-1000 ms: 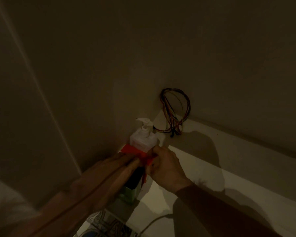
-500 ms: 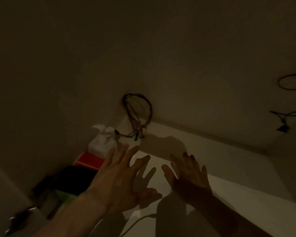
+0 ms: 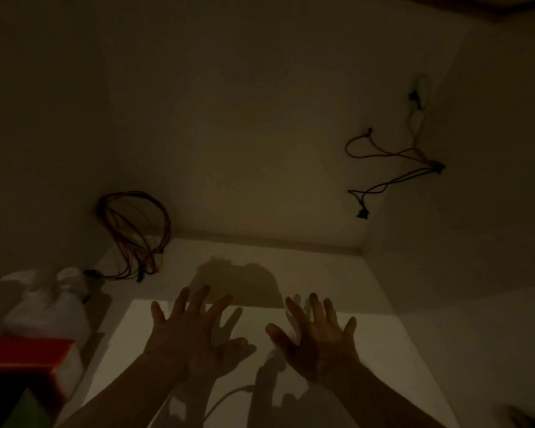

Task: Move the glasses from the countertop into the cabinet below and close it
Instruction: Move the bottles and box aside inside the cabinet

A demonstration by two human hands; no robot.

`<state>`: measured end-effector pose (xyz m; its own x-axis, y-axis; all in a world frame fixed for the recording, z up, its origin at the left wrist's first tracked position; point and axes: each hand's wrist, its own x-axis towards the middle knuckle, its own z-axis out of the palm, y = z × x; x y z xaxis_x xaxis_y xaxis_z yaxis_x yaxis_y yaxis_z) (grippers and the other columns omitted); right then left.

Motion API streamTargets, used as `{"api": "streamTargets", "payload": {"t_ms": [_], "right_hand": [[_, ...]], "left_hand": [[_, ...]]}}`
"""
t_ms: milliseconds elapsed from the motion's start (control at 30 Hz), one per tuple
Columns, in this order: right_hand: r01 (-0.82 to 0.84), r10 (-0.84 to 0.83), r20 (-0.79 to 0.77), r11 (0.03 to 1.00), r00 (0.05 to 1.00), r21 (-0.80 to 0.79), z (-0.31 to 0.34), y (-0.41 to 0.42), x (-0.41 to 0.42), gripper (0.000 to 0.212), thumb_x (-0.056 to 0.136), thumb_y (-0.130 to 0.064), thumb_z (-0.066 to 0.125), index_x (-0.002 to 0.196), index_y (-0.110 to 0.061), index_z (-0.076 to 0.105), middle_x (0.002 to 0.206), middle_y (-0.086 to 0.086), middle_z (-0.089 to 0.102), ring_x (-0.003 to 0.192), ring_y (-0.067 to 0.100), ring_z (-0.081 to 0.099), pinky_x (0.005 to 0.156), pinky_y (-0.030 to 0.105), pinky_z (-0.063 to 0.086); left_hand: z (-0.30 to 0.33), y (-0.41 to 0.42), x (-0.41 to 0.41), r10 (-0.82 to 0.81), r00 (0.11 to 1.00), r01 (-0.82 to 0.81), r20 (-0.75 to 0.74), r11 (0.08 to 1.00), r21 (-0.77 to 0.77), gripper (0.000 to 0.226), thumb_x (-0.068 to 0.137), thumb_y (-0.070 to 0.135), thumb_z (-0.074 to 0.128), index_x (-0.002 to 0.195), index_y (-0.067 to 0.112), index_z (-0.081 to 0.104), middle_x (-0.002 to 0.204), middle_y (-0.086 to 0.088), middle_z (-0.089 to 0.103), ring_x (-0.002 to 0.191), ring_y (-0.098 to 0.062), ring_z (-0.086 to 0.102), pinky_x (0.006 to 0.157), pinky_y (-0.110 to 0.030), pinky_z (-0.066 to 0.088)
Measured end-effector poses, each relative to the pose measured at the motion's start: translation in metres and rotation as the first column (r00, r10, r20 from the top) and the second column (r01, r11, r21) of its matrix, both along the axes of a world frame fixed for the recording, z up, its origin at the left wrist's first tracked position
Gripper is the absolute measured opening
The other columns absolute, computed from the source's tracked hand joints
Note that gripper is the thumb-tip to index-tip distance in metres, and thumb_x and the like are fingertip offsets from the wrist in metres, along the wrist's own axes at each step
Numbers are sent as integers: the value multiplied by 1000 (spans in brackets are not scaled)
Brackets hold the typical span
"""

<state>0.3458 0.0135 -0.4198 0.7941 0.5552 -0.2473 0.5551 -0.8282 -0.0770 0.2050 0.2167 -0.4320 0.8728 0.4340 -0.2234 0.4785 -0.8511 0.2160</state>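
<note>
A: What do we see of our hands?

B: We hold both out over the pale countertop [image 3: 337, 273], palms down and fingers spread wide. The left hand [image 3: 195, 341] and the right hand [image 3: 318, 341] sit side by side, apart, gripping nothing. Their shadows fall on the counter beneath and ahead of them.

A: And the glasses?

B: We cannot find them; the light is dim and no glass shows on the counter. The cabinet below is out of view.

A: What lies along the left edge?

B: A white pump bottle [image 3: 44, 307], blurred, and nearer us a red box [image 3: 25, 355], just beside it. At the back left corner a bundle of wires [image 3: 136, 230] hangs from the wall down to the counter.

A: Anything on the right?

B: More wires [image 3: 393, 168] dangle from the wall near the right corner, well above the counter. A thin cable [image 3: 229, 396] runs between our forearms at the near edge.
</note>
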Motion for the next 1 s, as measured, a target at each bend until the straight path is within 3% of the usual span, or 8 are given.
{"api": "streamTargets", "payload": {"t_ms": [200,400,500,633,867,1000], "right_hand": [[31,-32,9,998,999,56,0,-3,7,97,67,-98,-2,153,-53,-7,170,-2,-9,154,31,-13,114,72,-6],[6,-8,-58,1000,998,-25,39,-8,-6,94,74,-95,1,155,-49,1,170,3,-9,153,36,-11,112,75,-5],[-5,-2,-129,999,992,-50,88,-24,-34,90,79,-91,4,157,-46,4,170,4,-9,153,37,-9,111,76,-4],[26,-40,-233,998,972,-64,167,-52,-78,80,86,-85,11,156,-48,2,170,3,-6,154,37,-8,112,76,-2],[145,-157,-387,988,908,-61,338,-101,-137,84,81,-90,15,155,-51,7,170,-3,-5,155,31,-7,116,71,0],[148,-176,-392,984,903,-102,414,-127,-171,91,75,-93,10,155,-50,14,169,1,9,153,34,11,117,68,11]], "left_hand": [[11,-5,11,-27,998,29,-65,999,35,98,66,100,21,150,59,-7,166,11,-14,152,-27,-14,115,-71,0],[47,-17,-6,13,987,-14,-162,1000,-6,102,60,101,17,149,58,-9,167,10,-12,153,-28,-12,115,-71,0],[89,-41,-29,5,974,-10,-227,1000,-21,106,56,101,13,151,57,-5,167,8,-7,153,-28,-7,115,-72,1],[169,-77,-60,-30,952,14,-304,998,-56,96,70,96,24,151,56,-6,168,7,-7,153,-29,-5,114,-72,4],[336,-127,-109,-62,936,5,-348,987,-163,93,72,95,25,151,57,-5,167,10,-4,154,-24,-3,118,-66,8],[402,-157,-144,-32,943,-35,-330,980,-196,98,66,98,20,151,55,-4,168,6,1,153,-25,4,117,-65,13]]}}
